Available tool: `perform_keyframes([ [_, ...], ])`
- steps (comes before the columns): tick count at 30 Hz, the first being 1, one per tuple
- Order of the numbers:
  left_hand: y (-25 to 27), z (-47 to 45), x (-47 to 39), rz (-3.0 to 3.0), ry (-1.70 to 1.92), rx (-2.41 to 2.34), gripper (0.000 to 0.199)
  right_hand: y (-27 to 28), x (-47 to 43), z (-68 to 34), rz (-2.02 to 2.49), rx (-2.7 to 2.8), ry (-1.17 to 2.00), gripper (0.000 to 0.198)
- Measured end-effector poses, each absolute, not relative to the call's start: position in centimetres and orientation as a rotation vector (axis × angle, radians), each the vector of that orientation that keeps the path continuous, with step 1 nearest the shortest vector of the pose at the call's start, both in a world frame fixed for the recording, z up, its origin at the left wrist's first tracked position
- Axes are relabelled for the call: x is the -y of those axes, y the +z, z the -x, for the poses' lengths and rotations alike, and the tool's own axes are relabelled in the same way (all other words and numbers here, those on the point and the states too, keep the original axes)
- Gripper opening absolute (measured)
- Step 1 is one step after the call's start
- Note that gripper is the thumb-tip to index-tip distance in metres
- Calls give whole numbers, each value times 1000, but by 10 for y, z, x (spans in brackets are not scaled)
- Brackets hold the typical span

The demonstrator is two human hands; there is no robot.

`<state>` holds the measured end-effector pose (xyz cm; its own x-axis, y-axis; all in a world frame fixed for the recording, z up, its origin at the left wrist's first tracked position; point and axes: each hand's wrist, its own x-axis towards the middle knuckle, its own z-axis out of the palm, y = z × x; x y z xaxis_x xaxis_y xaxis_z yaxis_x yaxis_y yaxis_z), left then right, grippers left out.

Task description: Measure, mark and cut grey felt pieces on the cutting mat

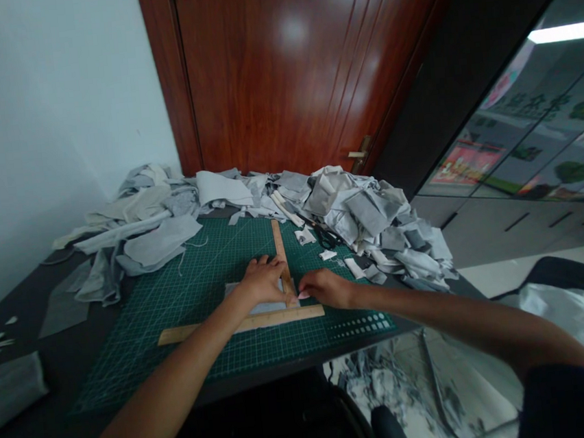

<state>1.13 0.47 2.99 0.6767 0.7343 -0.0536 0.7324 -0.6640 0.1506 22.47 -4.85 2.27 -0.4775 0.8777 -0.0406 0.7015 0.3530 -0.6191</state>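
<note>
My left hand (264, 281), spread, steadies a ruler (278, 241) over cloth (265, 308) on the mat (186, 294); my right hand (328, 288) pinches a pale piece (303, 294). I'm likely marking; next calls for steady pressure.

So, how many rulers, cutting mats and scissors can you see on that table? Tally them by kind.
Wooden rulers: 2
Green cutting mat: 1
Black-handled scissors: 1
Total in view: 4

The rulers (278, 239) look smooth wood, the mat (150, 308) matt, the cloth (368, 211) along the worktop's (25, 293) far edge creased.
</note>
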Motion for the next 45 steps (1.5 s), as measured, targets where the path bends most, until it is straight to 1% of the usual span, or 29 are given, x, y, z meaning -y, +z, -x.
perform_keyframes([
  [6, 29, -11, -5, -2725, 59, -1184, 82, 23, 52, -234, 926, 2712, 452, 38],
  [12, 23, -11, -8, -2731, 76, -1190, 81, 22, 56, -231, 769, 2680, 495, 31],
  [18, 24, -12, -7, -2715, 81, -1189, 77, 18, 56, -229, 786, 2608, 590, 26],
  [25, 26, -11, -6, -2700, 92, -1174, 81, 17, 54, -227, 858, 2534, 645, 20],
  [30, 30, -11, -4, -2710, 68, -1177, 77, 15, 52, -225, 893, 2461, 678, 23],
  [36, 28, -12, -4, -2722, 55, -1203, 78, 13, 46, -224, 893, 2491, 581, 25],
  [41, 27, -11, -4, -2731, 73, -1199, 74, 9, 35, -225, 863, 2512, 563, 32],
  [45, 24, -11, -6, -2728, 69, -1204, 81, 5, 22, -225, 889, 2491, 535, 33],
])
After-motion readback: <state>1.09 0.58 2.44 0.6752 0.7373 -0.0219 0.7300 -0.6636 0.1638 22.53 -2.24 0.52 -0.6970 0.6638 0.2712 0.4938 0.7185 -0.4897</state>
